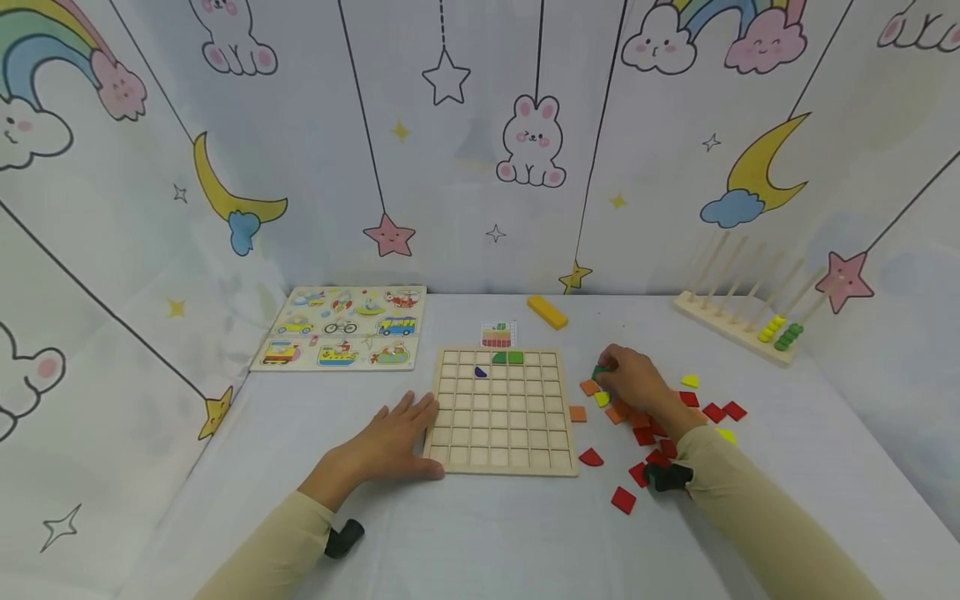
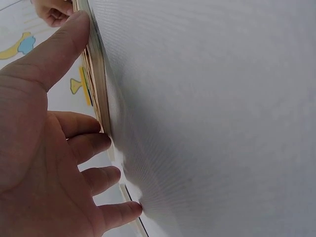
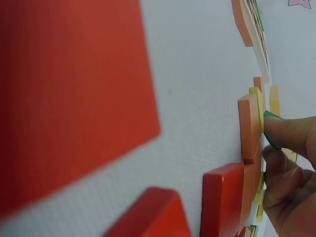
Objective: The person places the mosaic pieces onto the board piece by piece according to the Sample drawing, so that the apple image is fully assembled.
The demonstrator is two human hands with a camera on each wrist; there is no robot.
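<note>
The right hand (image 1: 636, 383) is pinching a green tile (image 1: 597, 372), the spread-fingered left hand (image 1: 386, 442) touching the board (image 1: 498, 457) (three tiles (image 1: 515, 357) on, many loose ones (image 1: 623, 500) left).

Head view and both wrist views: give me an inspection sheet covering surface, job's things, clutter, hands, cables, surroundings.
Surface: table under a white cloth.
Job's things: grid board bearing two green pieces and a dark blue piece; picture card beyond it; red pieces, orange pieces and yellow pieces loose, right.
Clutter: vehicle puzzle, yellow block, peg stand with yellow and green beads.
Hands: left hand touches the board's left edge, fingers spread; right hand pinches a green piece.
Cables: nothing seen.
Surroundings: backdrop printed with rabbits, stars, moons.
</note>
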